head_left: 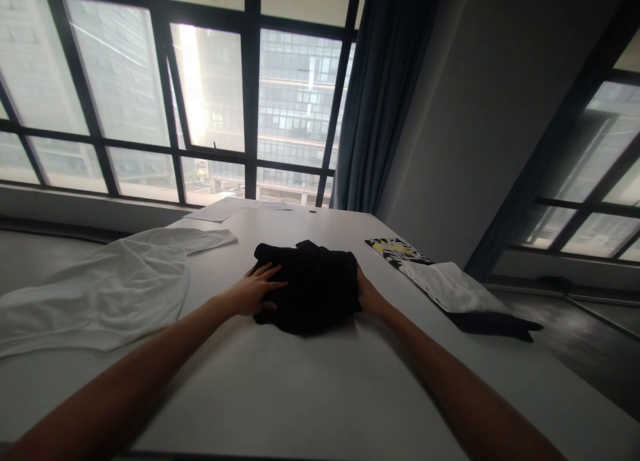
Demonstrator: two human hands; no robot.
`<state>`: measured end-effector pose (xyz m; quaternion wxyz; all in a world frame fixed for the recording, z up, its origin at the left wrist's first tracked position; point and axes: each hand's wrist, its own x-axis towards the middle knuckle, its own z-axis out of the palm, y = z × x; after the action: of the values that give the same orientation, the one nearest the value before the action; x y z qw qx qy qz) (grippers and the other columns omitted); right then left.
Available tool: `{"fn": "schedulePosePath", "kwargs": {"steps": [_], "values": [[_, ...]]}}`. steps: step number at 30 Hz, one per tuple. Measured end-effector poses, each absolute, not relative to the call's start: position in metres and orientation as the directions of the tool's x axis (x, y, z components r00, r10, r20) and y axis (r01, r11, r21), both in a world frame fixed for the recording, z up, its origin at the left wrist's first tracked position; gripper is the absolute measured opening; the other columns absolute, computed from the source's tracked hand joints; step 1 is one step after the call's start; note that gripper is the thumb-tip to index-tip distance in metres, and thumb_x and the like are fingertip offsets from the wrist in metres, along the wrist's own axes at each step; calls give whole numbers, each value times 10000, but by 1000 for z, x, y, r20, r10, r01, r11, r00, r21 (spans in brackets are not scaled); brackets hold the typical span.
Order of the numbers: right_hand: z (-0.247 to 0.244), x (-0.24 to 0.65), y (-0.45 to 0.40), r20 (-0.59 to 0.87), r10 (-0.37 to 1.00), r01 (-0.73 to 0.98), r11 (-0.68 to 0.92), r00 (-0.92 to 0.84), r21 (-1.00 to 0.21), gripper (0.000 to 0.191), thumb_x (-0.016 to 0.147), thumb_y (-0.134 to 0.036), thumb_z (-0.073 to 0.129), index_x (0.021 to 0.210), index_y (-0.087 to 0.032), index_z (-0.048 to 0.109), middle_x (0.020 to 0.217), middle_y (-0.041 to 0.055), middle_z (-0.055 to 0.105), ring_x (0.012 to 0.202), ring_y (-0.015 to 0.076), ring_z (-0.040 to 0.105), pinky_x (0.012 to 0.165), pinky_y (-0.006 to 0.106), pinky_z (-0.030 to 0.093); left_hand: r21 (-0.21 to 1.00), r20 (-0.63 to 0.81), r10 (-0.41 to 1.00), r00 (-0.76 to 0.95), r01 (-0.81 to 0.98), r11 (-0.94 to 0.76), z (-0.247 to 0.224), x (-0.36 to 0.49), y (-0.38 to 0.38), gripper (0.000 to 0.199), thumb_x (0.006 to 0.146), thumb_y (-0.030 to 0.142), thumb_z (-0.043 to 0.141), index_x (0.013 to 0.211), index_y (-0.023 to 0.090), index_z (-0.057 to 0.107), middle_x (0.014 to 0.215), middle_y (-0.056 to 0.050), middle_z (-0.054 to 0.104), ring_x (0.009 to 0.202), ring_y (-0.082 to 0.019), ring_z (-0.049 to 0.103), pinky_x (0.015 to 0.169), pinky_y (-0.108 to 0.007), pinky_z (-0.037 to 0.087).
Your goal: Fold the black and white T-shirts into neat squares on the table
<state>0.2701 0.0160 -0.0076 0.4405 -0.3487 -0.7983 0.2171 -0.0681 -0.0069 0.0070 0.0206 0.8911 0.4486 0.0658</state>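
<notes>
A bundle of black cloth (pixel 313 291), perhaps a folded garment, lies on the white table (pixel 280 394) in front of me. My left hand (pixel 253 291) rests against its left side, fingers spread over the fabric and not closed round it. At the right side of the bundle is my right hand (pixel 367 293); its fingers are hidden by the black cloth, so their grip does not show.
A white garment (pixel 130 281) is spread at the left, partly over the table's edge. Folded clothes lie along the right edge: a black, white and yellow patterned piece (pixel 395 249) and a white piece (pixel 453 284) with dark cloth (pixel 493 324). Papers (pixel 215 211) lie at the far end.
</notes>
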Motion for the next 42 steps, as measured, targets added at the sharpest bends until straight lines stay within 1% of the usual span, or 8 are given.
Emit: {"fn": "schedulePosePath", "kwargs": {"steps": [8,12,16,22,28,33,38,42], "values": [[0,260,24,532,782,370,623,-324,-689,366,807,-490,646,1035,-211,710,1061,92,742,1058,326,649,976,481,500,501,325,707,628,520,-692,33,-64,-18,349,879,438,586,1112,221,730,980,-53,759,857,-216,693,826,-328,549],[46,291,28,594,798,145,602,-98,-785,527,748,-481,700,1205,-227,633,1066,53,742,1007,287,677,926,450,536,832,455,845,282,202,-516,72,-89,-20,495,774,585,635,997,152,723,708,-17,695,602,-174,611,544,-266,491],[51,317,42,497,855,371,418,149,-829,720,737,-513,702,1357,-196,519,1060,106,728,964,278,691,876,429,550,923,350,937,-10,173,-344,76,-113,-5,523,651,609,712,905,153,734,674,-18,693,656,-214,637,601,-301,510],[36,327,32,130,988,588,152,-80,-794,554,788,-576,678,1129,-140,671,1018,146,732,867,248,703,787,380,552,678,283,934,-220,734,-33,41,-152,25,556,706,646,602,941,164,752,928,-111,762,955,-332,678,839,-390,519],[55,330,-5,-152,892,705,221,-425,-674,630,524,-411,883,1100,-208,728,1047,90,742,925,267,684,782,345,551,490,142,979,149,848,-200,22,-173,29,847,492,628,740,1221,202,669,1230,-130,697,1124,-347,637,968,-399,491],[56,332,-4,2,905,797,376,-426,-473,350,638,-185,717,984,-208,755,956,64,754,899,274,681,823,362,526,438,203,954,219,851,-289,30,-169,30,476,677,586,581,930,220,750,1061,-100,751,1036,-322,666,968,-401,479],[58,364,15,408,909,934,216,-86,-286,393,776,-162,563,1133,-226,711,1204,104,698,1120,318,620,972,432,454,656,384,922,-40,715,-242,46,-177,29,566,853,637,391,924,180,717,1034,-116,750,993,-281,682,924,-394,510],[47,380,25,450,891,947,93,59,-307,325,896,-321,503,1124,-226,714,1242,128,678,1133,318,620,981,444,449,658,245,954,171,693,-294,37,-166,25,621,720,713,569,1028,191,698,1078,-104,730,988,-286,676,878,-396,538]]}}
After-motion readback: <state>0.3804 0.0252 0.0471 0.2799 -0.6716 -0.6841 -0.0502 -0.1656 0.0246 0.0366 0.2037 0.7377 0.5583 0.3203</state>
